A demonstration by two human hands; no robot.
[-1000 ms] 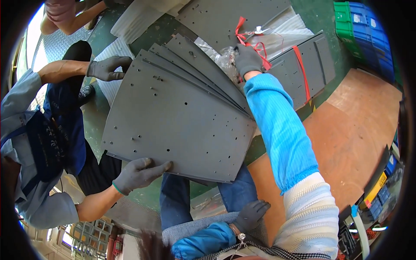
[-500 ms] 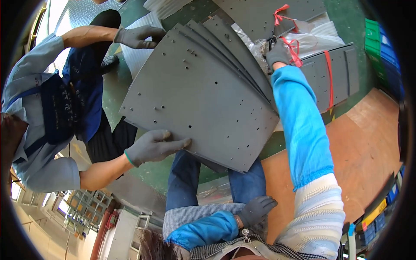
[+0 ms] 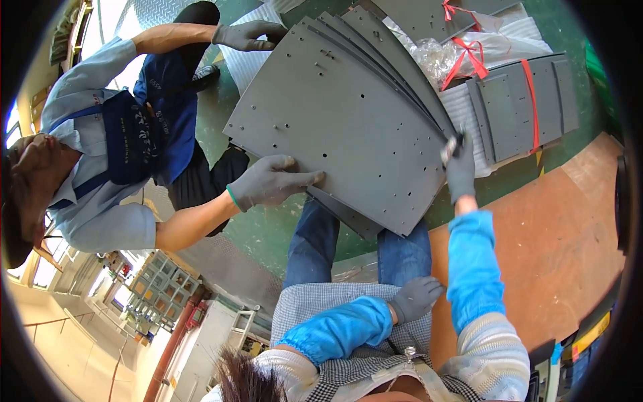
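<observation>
A fanned stack of dark grey metal panels (image 3: 348, 134) with small holes and studs lies before me, its near corner over my knees. My right hand (image 3: 460, 167), in a grey glove, is closed round a small black-handled tool (image 3: 453, 146) beside the stack's right edge; its kind is too small to tell. My left hand (image 3: 416, 299), also gloved, rests on my checked apron (image 3: 301, 308) with its fingers stretched out and nothing in it. A co-worker's gloved hands (image 3: 271, 182) (image 3: 251, 35) touch the stack's left and upper-left edges.
To the right, several smaller grey panels (image 3: 516, 107) are tied with red strap, beside clear wrap (image 3: 435, 57) and white foam sheet (image 3: 462, 110). Brown board (image 3: 529, 248) covers the floor at my right. The co-worker (image 3: 120, 147) crouches at the left.
My right hand has drawn back from the wrapped panels to the stack's right edge, bringing the black-handled tool. My left hand stays on my lap. The whole view has shifted.
</observation>
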